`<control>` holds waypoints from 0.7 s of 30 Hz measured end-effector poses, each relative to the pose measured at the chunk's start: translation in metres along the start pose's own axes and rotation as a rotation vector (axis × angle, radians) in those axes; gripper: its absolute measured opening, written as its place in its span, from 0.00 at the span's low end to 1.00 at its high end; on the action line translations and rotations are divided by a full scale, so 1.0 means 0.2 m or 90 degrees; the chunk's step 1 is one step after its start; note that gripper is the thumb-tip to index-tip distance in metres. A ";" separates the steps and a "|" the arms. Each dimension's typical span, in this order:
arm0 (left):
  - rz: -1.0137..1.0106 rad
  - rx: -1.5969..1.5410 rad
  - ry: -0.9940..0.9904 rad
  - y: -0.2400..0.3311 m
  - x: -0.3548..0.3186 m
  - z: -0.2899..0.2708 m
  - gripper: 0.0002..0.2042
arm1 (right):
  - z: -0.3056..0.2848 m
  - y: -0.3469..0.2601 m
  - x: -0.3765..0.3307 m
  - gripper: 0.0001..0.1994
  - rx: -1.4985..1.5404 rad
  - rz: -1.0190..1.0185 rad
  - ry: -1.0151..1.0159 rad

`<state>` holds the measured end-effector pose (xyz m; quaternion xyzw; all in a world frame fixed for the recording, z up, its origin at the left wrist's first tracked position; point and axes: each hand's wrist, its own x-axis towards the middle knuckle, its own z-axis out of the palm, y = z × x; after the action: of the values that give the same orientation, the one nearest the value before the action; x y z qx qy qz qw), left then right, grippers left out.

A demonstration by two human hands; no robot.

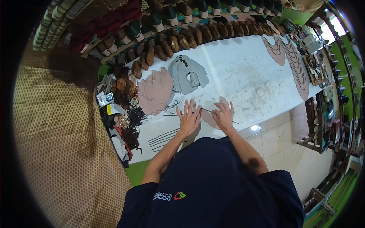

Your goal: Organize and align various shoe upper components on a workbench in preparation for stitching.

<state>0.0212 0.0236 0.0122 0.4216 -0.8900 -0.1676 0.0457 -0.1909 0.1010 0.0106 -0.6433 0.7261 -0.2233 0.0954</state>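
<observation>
My left hand [189, 118] rests on the white table with its fingers stretched out and spread. Its side nearest the right hand touches the end of a thin dark strip [206, 110]. My right hand [224, 116] has its thumb and forefinger bent on that strip, whose other end shows beyond the wrist. Beneath the right hand lies a pink sole-shaped piece [210, 119], partly covered. Next to the left fingertips are black scissors [173, 108]. Several more dark strips [163, 140] lie side by side near the left forearm.
Overlapping pink pieces [155, 91] and fanned grey pieces [182, 78] lie at the far left. Wooden shoe lasts [205, 32] line the table's back. Scraps and trimmings [133, 117] crowd the left edge. More pink cutouts [298, 72] and a loaded rack [315, 72] stand right.
</observation>
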 end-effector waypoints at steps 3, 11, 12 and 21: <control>0.033 0.034 -0.025 0.01 0.00 0.02 0.25 | 0.01 -0.01 0.01 0.05 -0.005 -0.003 0.007; 0.053 0.081 -0.027 -0.01 0.00 0.05 0.24 | -0.01 -0.04 0.00 0.07 0.012 0.002 0.010; 0.055 0.085 -0.027 -0.01 -0.01 0.05 0.24 | 0.00 -0.04 0.00 0.07 0.011 0.003 0.010; 0.070 0.058 -0.029 0.01 -0.02 0.04 0.27 | 0.03 -0.05 -0.02 0.07 0.015 0.016 0.018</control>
<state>0.0204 0.0292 0.0053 0.3694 -0.9195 -0.1336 0.0151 -0.1784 0.1029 0.0096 -0.6301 0.7325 -0.2395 0.0956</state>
